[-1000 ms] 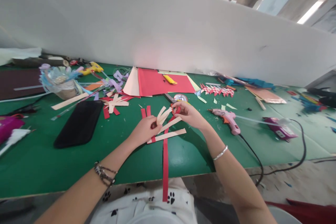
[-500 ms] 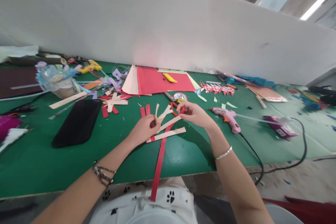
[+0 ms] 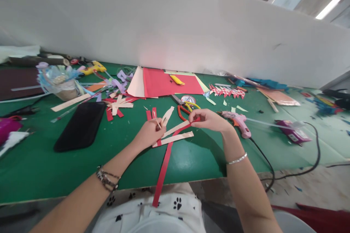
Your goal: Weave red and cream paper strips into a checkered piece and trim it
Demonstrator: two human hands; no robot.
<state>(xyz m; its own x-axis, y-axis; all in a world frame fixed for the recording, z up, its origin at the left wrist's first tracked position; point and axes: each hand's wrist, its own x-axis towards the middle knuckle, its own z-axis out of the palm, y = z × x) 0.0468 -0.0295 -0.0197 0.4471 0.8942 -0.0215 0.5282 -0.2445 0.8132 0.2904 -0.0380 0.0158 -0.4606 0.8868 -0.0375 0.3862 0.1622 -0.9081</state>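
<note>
While your left hand (image 3: 150,132) pinches flat, raised cream paper strips (image 3: 168,115), your right hand (image 3: 209,119) grips one end of a long, narrow red paper strip (image 3: 164,164) slanting below its fingers, interlacing apparently being in hand and calling next for careful guiding toward the left fingertips.

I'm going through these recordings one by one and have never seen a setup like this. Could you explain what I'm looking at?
There's no machine here: a person works with bare hands, filmed by one head-worn camera looking forward and down. Their left hand pinches cream paper strips. Their right hand grips the far end of a long red strip, whose near end hangs over the edge of the green table. Around them lie a black phone-like slab, a pink glue gun, a red sheet and a red-and-white woven piece.
</note>
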